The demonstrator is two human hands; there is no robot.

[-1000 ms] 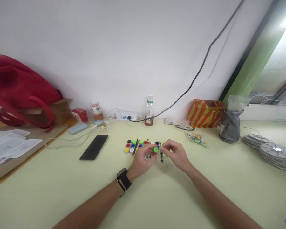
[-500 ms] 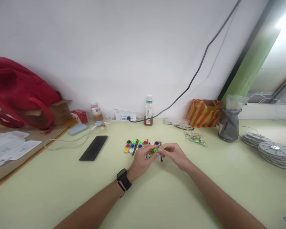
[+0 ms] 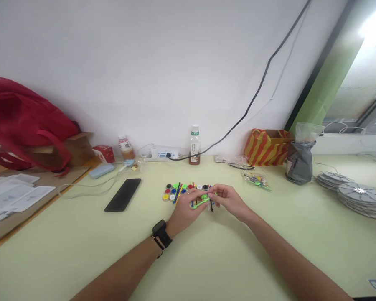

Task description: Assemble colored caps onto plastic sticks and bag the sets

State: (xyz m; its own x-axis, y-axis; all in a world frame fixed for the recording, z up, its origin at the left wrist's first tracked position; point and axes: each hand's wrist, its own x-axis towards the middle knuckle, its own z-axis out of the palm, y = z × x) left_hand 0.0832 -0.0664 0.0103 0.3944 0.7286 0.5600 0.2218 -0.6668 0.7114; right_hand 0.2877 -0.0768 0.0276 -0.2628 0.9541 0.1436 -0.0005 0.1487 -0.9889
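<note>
Dark characters on left bottle [image 3: 125,147], print on middle bottle [image 3: 194,146], all unreadable

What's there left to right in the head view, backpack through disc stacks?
Red backpack → red box → short bottle → black watch → left hand → green piece → right hand → striped bag → grey bag → disc stacks. Phone and tall bottle left out: overlapping spans.
</note>
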